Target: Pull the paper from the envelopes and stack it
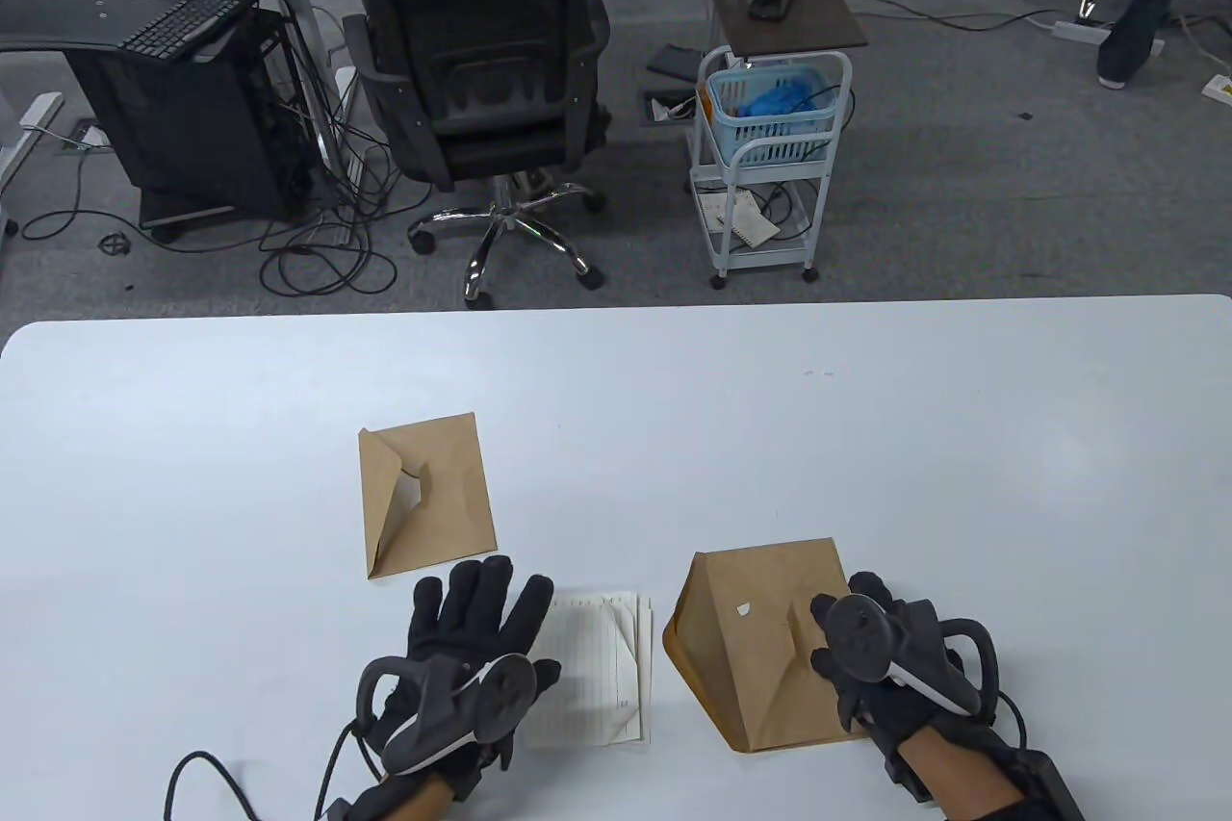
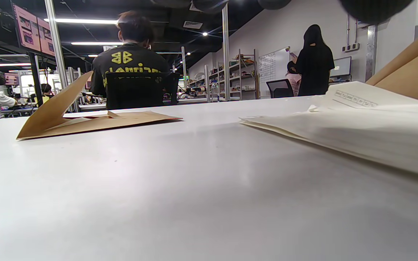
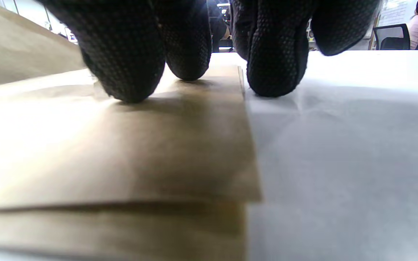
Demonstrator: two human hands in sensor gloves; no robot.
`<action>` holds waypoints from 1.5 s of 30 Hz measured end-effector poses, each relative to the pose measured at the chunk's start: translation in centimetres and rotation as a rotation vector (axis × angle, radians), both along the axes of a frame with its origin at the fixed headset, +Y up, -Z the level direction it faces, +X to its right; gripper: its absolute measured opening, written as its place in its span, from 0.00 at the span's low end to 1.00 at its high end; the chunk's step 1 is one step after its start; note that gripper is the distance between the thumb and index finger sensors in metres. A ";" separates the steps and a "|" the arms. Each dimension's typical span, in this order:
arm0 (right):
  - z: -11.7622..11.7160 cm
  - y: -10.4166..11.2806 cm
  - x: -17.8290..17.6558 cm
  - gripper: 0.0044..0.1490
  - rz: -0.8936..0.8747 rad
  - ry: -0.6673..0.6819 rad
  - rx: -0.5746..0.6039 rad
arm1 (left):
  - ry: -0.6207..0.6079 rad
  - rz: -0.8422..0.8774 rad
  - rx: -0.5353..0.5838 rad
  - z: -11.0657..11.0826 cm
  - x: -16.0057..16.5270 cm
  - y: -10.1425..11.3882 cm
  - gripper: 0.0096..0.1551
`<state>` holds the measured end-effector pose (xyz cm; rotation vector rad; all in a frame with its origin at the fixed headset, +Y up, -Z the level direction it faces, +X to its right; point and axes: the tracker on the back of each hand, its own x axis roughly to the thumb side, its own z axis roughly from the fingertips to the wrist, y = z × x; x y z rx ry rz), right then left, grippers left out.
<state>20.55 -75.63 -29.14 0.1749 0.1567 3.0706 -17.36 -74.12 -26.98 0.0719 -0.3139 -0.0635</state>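
1. On the white table (image 1: 866, 436), toward its near edge: left hand (image 1: 472, 657) lying flat, fingers spread and extended, resting on the left part of a stack of lined paper (image 1: 602, 667); gripping nothing.
2. Just right of that stack: a large brown envelope (image 1: 760, 648), its flap raised and tented toward the far side.
3. At the right edge of this envelope: right hand (image 1: 895, 657), fingers (image 3: 129, 65) pressing down on the brown sheet, one fingertip landing on the table just beside the edge; flat press, not a closed grip.
4. Farther back and to the left, well apart from both hands: a smaller brown envelope (image 1: 428, 494), flap open and lifted, a bit of white showing at the mouth.
5. From the left wrist view: same small envelope (image 2: 85, 119) lying on the table with flap angled up, paper stack (image 2: 357, 123) close at the right.
6. Beyond the table: an office chair (image 1: 481, 80) and a white cart (image 1: 770, 147) with a blue basket.
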 end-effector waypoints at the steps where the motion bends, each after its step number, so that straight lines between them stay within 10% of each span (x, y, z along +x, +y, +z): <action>1: 0.0 0.0 0.0 0.34 -0.003 0.002 -0.008 | 0.000 0.001 0.000 0.0 0.0 0.0 0.45; 20: 0.8 4.5 -0.7 0.49 -0.078 0.165 0.168 | -0.004 0.008 0.020 0.1 -0.3 0.2 0.45; 45: 2.0 3.3 -0.9 0.55 -0.037 0.214 0.243 | 0.060 0.010 0.027 -0.5 -1.8 0.3 0.45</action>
